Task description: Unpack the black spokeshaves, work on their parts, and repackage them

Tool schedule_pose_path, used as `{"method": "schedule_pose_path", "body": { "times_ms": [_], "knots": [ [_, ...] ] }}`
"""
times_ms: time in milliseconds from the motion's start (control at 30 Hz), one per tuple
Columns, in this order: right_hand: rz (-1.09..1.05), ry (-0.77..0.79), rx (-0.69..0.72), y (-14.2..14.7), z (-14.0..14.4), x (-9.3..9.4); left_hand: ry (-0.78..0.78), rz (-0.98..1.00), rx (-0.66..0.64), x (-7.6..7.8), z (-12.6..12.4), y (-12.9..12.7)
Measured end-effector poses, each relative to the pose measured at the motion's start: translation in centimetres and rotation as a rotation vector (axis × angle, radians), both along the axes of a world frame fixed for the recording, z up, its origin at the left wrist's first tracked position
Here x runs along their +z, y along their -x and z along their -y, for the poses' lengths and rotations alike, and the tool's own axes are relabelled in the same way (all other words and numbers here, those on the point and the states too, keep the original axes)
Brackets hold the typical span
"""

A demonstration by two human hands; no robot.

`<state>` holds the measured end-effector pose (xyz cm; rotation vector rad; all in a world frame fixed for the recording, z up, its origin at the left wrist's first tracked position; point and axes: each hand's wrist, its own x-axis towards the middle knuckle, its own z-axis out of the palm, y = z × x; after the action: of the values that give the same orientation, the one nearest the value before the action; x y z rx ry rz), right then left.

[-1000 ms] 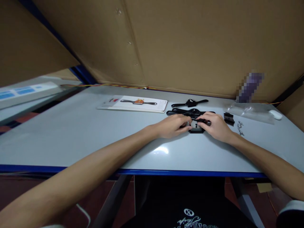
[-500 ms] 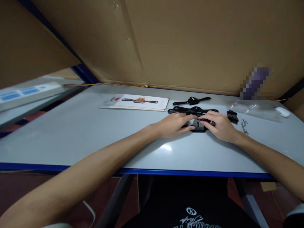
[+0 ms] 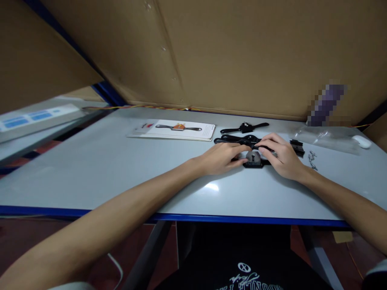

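Note:
A black spokeshave body with a grey blade (image 3: 253, 158) in its middle lies in front of me on the table. My left hand (image 3: 222, 158) is closed around its left handle, finger and thumb reaching the blade's left edge. My right hand (image 3: 279, 155) hovers over the right handle with thumb and fingertips nearly together above the blade's upper right. Whatever the right fingers pinch, if anything, is too dark and small to make out. More black spokeshave bodies (image 3: 232, 138) lie just beyond the hands, and another spokeshave (image 3: 245, 127) with a bright screw rests behind those.
Right of my hands are several dark metal plates (image 3: 298, 148) and small silver screws (image 3: 312, 160). A clear plastic bag (image 3: 328, 139) and a white mouse-like object (image 3: 361, 141) lie farther right. A printed spokeshave card (image 3: 172, 130) lies back left. Cardboard walls (image 3: 242, 60) enclose the table's rear.
My right hand has lifted slightly and shifted a little away from the blade, uncovering more of the right handle. The left hand keeps its hold on the spokeshave body.

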<state>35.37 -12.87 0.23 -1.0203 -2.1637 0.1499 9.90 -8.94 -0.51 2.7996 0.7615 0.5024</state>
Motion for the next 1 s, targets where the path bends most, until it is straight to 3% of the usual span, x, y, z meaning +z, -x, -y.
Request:
{"method": "schedule_pose_path", "body": {
  "times_ms": [300, 467, 567, 733, 1000],
  "knots": [
    [-0.007, -0.042, 0.013, -0.1, 0.9, 0.8, 0.022, -0.017, -0.019, 0.0, -0.1, 0.1],
    [0.011, -0.161, 0.122, 0.2, 0.7, 0.3, 0.023, -0.035, -0.041, 0.1, -0.2, 0.1],
    [0.036, -0.202, 0.109, 0.3, 0.5, -0.1, 0.029, -0.043, -0.04, 0.1, -0.3, 0.1],
    [-0.03, -0.108, 0.054, 0.1, 0.4, -0.4, 0.002, -0.029, -0.052, 0.0, -0.4, 0.1],
    [0.127, -0.221, 0.175, -0.1, 0.4, -0.1, 0.018, -0.042, -0.05, 0.1, -0.4, 0.1]
  ]
}}
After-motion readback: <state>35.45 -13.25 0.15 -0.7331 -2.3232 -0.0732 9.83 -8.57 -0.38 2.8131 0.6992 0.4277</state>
